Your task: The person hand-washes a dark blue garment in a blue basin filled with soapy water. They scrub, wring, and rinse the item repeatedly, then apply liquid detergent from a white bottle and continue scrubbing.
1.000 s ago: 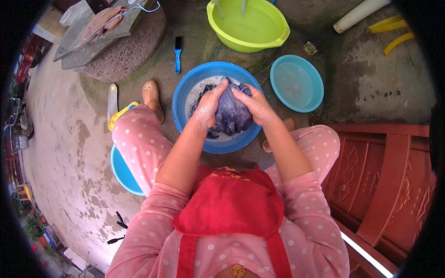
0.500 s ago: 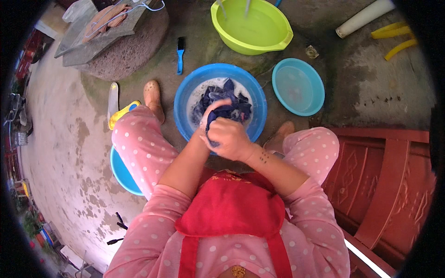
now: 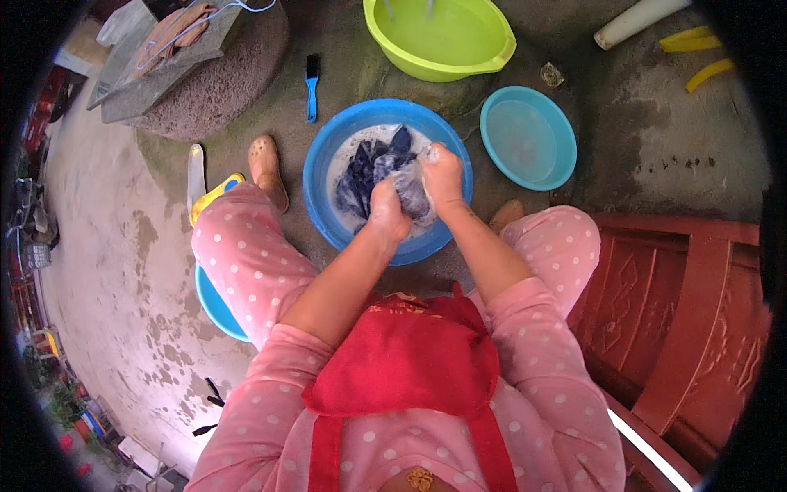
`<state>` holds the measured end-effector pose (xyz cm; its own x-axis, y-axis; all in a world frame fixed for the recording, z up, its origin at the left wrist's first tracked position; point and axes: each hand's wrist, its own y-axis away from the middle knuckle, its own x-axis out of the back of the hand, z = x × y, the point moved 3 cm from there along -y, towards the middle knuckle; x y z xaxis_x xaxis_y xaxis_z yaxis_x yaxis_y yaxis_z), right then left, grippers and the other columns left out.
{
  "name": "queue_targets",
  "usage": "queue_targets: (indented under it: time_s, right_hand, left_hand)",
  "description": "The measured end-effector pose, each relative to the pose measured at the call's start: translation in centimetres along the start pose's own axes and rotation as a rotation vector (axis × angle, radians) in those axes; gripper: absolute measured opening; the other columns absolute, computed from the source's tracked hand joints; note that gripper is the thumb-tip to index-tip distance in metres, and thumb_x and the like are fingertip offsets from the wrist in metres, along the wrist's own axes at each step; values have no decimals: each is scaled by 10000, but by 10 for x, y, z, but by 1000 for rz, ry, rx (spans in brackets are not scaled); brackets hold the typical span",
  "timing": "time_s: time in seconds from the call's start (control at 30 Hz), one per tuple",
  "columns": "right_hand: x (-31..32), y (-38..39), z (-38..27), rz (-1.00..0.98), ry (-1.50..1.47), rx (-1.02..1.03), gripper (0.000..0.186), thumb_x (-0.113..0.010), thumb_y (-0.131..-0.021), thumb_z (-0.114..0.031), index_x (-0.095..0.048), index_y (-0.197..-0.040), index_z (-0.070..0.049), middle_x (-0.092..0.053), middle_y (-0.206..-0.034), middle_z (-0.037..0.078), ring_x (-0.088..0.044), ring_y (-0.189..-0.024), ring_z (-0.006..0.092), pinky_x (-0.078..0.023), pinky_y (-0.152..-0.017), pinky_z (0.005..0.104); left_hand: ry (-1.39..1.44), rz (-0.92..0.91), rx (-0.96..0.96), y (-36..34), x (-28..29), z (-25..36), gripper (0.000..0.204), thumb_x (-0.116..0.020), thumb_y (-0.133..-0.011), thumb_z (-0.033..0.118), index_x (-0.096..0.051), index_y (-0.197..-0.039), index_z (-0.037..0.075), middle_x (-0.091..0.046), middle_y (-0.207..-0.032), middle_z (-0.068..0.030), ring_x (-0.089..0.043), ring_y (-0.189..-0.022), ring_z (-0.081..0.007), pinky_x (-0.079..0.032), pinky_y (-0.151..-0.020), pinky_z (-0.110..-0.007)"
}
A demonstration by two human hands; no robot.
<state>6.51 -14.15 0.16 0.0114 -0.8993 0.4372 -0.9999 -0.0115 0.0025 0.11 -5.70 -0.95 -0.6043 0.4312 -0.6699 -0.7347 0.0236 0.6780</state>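
A round blue basin [image 3: 320,209] between my feet holds suds and a soaked dark navy cloth [image 3: 357,174], bunched up and partly under foam. Over the basin's near side my left hand [image 3: 389,211] is closed on the cloth, thumb up. Farther to the right my right hand [image 3: 443,174] makes a fist round another part of it. Between the two hands a foam-covered stretch of the cloth [image 3: 410,189] spans the gap. White lather clings to my fingers.
Beyond the basin stand a yellow-green tub [image 3: 443,41] of water and a turquoise basin [image 3: 529,139]. A blue-handled brush [image 3: 311,94] lies on the concrete. Stone slabs [image 3: 164,74] are at the far left, a red carved wooden panel [image 3: 656,303] at the right. Another blue basin [image 3: 215,303] sits beside my left leg.
My hands were together above the basin's near edge, squeezing a piece of the cloth. Now they are apart and lower over the suds, the right one farther forward and right.
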Motion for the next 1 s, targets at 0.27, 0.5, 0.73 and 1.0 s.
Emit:
queue_targets:
  time_s: [0.27, 0.5, 0.73, 1.0]
  right_hand:
    - [-18, 40, -30, 23, 173, 229, 83, -613, -670, -121, -544, -677, -76, -591, -673, 149, -592, -614, 337, -461, -553, 438]
    - [-29, 79, -70, -39, 175, 468, 103, -590, -701, -189, -545, -695, -96, -587, -674, 165, -589, -633, 373, -466, -580, 475]
    - [-6, 13, 32, 39, 283, -37, 253, -589, -784, -272, -557, -917, -59, -602, -916, 174, -593, -830, 335, -462, -703, 440]
    - [11, 33, -24, -506, -580, -686, 896, -593, -776, -577, -159, -1414, -121, -302, -1383, 144, -432, -1171, 347, -432, -852, 519]
  left_hand:
    - [258, -517, 166, -7, 16, 5, 437, -440, -799, 411, -604, -1002, 61, -635, -991, -138, -596, -907, -282, -455, -848, -388]
    - [66, -305, 235, -16, 43, 23, 408, -470, -770, 410, -619, -956, 78, -646, -915, -131, -604, -843, -298, -459, -831, -427]
    - [-102, -73, -84, -4, 13, 2, 298, -433, -837, 195, -605, -1037, 56, -627, -1033, -94, -579, -991, -245, -443, -904, -390]
    - [-217, -256, -323, 3, -4, 36, 421, -550, -768, -82, -463, -1152, 65, -571, -1078, -98, -550, -1026, -251, -433, -916, -394]
